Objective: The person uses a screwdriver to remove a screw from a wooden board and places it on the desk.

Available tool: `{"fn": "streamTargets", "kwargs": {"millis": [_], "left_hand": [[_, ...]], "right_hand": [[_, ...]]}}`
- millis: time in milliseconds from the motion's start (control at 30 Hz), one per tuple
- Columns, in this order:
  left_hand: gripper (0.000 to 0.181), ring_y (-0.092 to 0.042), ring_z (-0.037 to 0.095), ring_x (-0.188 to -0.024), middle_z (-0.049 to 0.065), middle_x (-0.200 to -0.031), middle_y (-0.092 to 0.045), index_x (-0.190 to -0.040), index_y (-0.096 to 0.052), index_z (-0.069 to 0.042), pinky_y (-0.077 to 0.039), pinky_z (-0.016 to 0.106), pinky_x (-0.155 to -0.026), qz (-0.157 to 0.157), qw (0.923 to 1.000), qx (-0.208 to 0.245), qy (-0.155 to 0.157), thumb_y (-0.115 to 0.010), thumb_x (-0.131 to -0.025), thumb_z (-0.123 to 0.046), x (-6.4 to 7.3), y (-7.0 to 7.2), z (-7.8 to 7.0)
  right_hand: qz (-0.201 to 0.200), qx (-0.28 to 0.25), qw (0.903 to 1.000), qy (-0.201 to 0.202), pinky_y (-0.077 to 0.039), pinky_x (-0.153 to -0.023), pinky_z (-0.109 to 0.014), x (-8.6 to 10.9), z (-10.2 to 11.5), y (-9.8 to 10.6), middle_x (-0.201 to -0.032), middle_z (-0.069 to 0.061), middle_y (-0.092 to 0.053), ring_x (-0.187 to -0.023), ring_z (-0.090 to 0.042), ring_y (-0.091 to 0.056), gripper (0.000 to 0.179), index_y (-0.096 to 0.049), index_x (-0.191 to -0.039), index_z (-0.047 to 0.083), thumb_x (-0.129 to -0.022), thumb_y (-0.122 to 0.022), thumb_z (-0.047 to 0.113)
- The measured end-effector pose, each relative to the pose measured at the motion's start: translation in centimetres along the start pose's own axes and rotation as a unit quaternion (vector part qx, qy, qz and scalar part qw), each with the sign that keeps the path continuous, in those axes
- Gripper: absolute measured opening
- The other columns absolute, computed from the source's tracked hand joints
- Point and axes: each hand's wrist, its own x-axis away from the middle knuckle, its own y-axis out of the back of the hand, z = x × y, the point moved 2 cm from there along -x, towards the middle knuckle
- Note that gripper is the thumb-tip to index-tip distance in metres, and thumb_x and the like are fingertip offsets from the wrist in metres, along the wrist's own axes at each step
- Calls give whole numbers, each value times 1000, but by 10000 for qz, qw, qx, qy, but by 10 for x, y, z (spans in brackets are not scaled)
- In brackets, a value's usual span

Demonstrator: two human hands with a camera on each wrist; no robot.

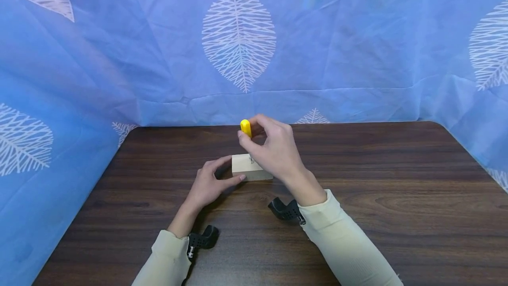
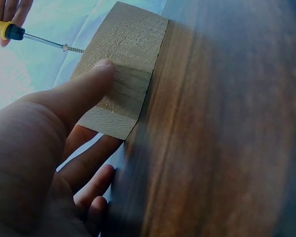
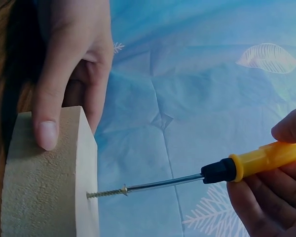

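Observation:
A pale wooden block [image 1: 242,162] rests on the dark table. My left hand [image 1: 209,184] grips it at its left end, thumb on the near face and fingers behind. A screw [image 3: 107,194] stands in the block's top face, its tip sunk in and much of the thread showing. My right hand [image 1: 274,147] holds a screwdriver [image 3: 266,160] by its yellow handle, above the block. The screwdriver's metal shaft [image 3: 165,182] runs in line with the screw, its tip at the screw head. In the left wrist view the block [image 2: 126,54] hides part of my left fingers.
The dark wood-grain table [image 1: 377,211] spreads out on both sides of the block. Behind and to the left hangs a blue cloth [image 1: 166,47] with white leaf prints. Black wrist mounts [image 1: 204,237] stick out from both sleeves.

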Motion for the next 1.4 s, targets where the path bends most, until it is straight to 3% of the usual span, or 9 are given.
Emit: {"fn": "streamTargets", "kwargs": {"millis": [267,433,667,867,1000,1133,1233,1400], "left_hand": [[75,-43,39,-153,9,-160,-57,-157,-58,-20,-36,70,-123,7,10000,-18,-16,-86,-92,-44,-2,1,-2],[75,-42,41,-154,11,-160,-57,-157,-58,-19,-36,71,-123,-7,10000,-11,31,-86,-92,-44,0,1,1],[74,-43,41,-153,10,-160,-57,-157,-59,-19,-35,71,-123,16,10000,-25,51,-86,-93,-44,1,0,3],[73,-44,41,-152,10,-159,-59,-157,-58,-18,-36,70,-123,16,9998,23,-187,-86,-93,-42,-1,1,1],[74,-43,40,-152,9,-159,-58,-158,-58,-18,-36,70,-123,57,9998,92,-195,-86,-93,-42,-2,2,0],[75,-43,40,-153,9,-160,-58,-158,-56,-19,-37,69,-123,95,9997,102,-209,-86,-93,-42,-2,3,0],[74,-42,39,-154,9,-161,-57,-158,-57,-19,-36,69,-124,105,9997,123,-207,-85,-94,-42,-2,2,0],[74,-41,40,-155,10,-161,-56,-158,-57,-20,-35,70,-124,70,9997,118,-195,-86,-94,-42,-2,1,1]], "right_hand": [[32,174,9996,227,-66,-84,-39,-1,0,-2,-102,-9,-80,-91,-21,-78,16,-76,-111,4,-101,-78,16],[223,173,9995,123,-66,-89,-40,0,0,-3,-105,-10,-79,-96,-23,-78,17,-75,-116,4,-103,-75,15],[202,74,9997,-139,-63,-78,-38,1,0,-4,-98,-5,-77,-85,-17,-73,14,-75,-111,8,-101,-75,18],[105,210,9997,67,-62,-72,-33,-1,0,-4,-96,-6,-78,-82,-15,-73,18,-76,-108,7,-101,-78,23],[143,354,9992,118,-53,-63,-31,-2,1,-2,-97,-8,-77,-66,-18,-61,19,-75,-110,5,-102,-78,22],[338,365,9988,-9,-57,-68,-34,-3,3,0,-100,-9,-77,-72,-20,-66,18,-74,-112,4,-104,-75,21],[517,273,9982,-139,-63,-81,-38,-3,4,1,-101,-7,-76,-92,-20,-76,16,-73,-112,6,-104,-74,20],[561,205,9979,-244,-64,-80,-39,-2,5,1,-101,-5,-77,-93,-20,-78,17,-74,-111,7,-102,-77,21]]}}
